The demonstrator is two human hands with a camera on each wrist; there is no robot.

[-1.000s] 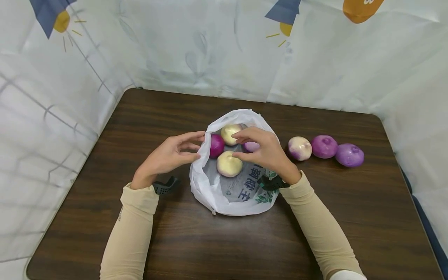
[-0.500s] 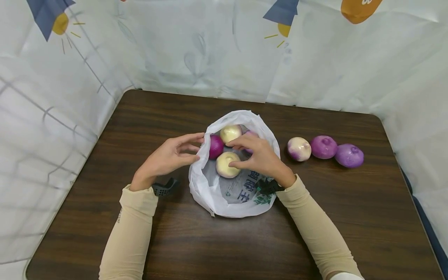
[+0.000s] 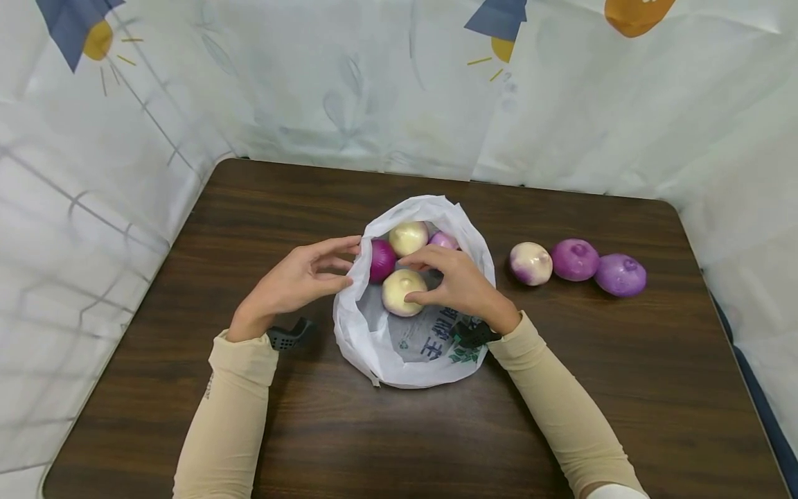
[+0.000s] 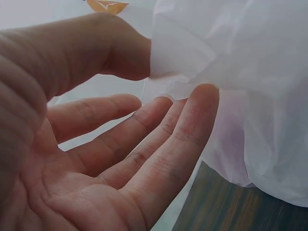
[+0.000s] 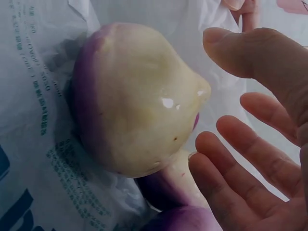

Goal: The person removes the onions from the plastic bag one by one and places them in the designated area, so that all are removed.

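A white plastic bag (image 3: 411,373) stands on the table with its mouth rolled wide. My left hand (image 3: 305,274) rests at its left rim, fingers loosely extended; in the left wrist view the plastic hides its thumb tip. My right hand (image 3: 458,281) hovers inside the mouth, thumb and fingers spread around a glossy white turnip (image 3: 399,292). In the right wrist view this turnip (image 5: 134,101) shows a purple side and a pale nub, with a gap to the fingertips. Also in the bag are another pale turnip (image 3: 408,238), a deep-purple one (image 3: 382,260) and a lighter purple one (image 3: 444,240).
Right of the bag, a white-and-purple turnip (image 3: 530,263) and two purple turnips, one nearer (image 3: 575,259) and one farther right (image 3: 621,275), sit in a row. The dark wooden table (image 3: 399,443) meets a printed white cloth (image 3: 280,90) at the back and sides.
My right hand has moved left and slightly down, from above the gap between turnips to the front white turnip, uncovering the lighter purple one. My left hand stays at the rim.
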